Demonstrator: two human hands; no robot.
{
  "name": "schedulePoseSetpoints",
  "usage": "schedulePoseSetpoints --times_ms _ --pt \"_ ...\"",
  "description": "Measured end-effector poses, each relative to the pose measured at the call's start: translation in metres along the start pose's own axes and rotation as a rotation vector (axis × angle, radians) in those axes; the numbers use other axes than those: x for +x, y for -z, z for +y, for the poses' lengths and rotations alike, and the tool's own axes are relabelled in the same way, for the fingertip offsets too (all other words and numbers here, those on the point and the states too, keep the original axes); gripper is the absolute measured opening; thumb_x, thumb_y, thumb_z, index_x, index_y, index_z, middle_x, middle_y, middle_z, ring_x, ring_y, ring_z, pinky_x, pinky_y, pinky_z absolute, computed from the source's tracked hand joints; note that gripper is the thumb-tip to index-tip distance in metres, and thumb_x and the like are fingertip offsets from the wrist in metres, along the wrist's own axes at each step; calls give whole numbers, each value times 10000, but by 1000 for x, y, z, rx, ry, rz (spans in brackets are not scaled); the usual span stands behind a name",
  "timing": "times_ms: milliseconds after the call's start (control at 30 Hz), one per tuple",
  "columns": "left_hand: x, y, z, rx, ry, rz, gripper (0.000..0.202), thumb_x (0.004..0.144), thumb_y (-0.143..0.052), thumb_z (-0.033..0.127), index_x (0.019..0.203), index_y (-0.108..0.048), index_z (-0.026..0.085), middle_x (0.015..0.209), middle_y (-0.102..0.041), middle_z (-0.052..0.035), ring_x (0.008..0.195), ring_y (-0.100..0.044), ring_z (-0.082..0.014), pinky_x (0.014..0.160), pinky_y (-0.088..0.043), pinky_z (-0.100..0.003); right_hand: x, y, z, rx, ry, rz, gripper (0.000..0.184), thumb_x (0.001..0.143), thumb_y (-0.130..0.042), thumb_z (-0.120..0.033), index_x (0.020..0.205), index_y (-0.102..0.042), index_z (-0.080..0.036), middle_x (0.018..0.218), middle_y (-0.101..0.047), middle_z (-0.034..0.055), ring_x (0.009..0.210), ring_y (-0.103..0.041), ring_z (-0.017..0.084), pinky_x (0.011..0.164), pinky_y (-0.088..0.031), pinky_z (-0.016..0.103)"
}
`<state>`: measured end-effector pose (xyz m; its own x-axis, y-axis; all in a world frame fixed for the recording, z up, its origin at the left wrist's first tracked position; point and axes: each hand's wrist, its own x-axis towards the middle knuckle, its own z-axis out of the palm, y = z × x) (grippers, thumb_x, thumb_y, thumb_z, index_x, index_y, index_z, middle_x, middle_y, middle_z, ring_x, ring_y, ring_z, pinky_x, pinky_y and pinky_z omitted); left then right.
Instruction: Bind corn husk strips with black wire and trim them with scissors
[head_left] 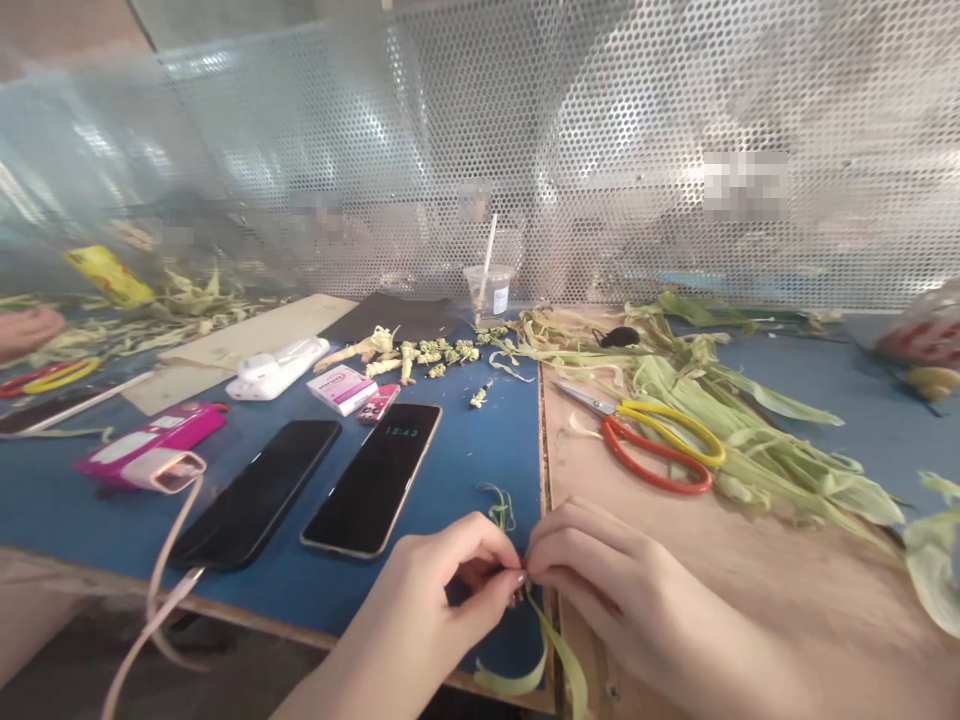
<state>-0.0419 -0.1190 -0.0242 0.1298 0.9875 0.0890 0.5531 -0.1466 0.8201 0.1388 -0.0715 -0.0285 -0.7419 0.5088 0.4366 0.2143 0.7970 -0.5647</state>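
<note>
My left hand [457, 585] and my right hand [622, 570] meet fingertip to fingertip near the front edge of the table. Both are closed in a pinch on a narrow green corn husk strip [564, 655], whose ends hang below the fingers. The exact spot they grip is hidden by the fingertips. Thin curled green shreds [501, 508] show just beyond my left fingers. Farther off to the right, scissors [628, 411] with one yellow and one red handle lie beside a heap of pale green corn husks [757, 462].
Left of my hands lie two phones [379, 480], a pink device [161, 440] with a cable, and a small box [342, 388]. Behind them are knotted husk pieces [427, 355] and a plastic cup [487, 290] against a perforated metal screen [600, 150]. Another person's hand [30, 330] shows far left.
</note>
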Motion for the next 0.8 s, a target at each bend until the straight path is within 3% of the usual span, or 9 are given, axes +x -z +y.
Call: schedulePoseSetpoints --times_ms 300,500,633,800 --pt "1 -1 1 -97 67 -1 47 750 -564 224 720 -573 189 625 -640 27 568 -589 -104 550 -451 -160 0 -3 1 66 -68 35 147 873 -439 -114 958 -523 -201 897 -561 13 848 -533 107 754 -456 217" --pt "2 -3 0 -108 99 -4 91 759 -554 274 804 -567 196 647 -677 10 573 -613 -126 549 -470 -182 5 -3 -4 219 -221 72 164 836 -484 -109 923 -578 -212 895 -608 -5 829 -583 95 744 -485 200" --pt "2 -2 3 -93 101 7 171 734 -557 242 902 -565 210 666 -699 12 583 -625 -138 555 -467 -188 3 -5 -7 219 -224 106 233 832 -473 -121 1013 -583 -219 959 -620 12 865 -592 107 787 -492 224" --pt "2 -1 4 -83 127 -3 191 724 -552 227 911 -578 196 666 -703 5 582 -627 -143 559 -462 -198 5 -6 -10 196 -240 163 267 798 -515 -101 1014 -597 -235 885 -638 -2 883 -575 112 780 -491 226"
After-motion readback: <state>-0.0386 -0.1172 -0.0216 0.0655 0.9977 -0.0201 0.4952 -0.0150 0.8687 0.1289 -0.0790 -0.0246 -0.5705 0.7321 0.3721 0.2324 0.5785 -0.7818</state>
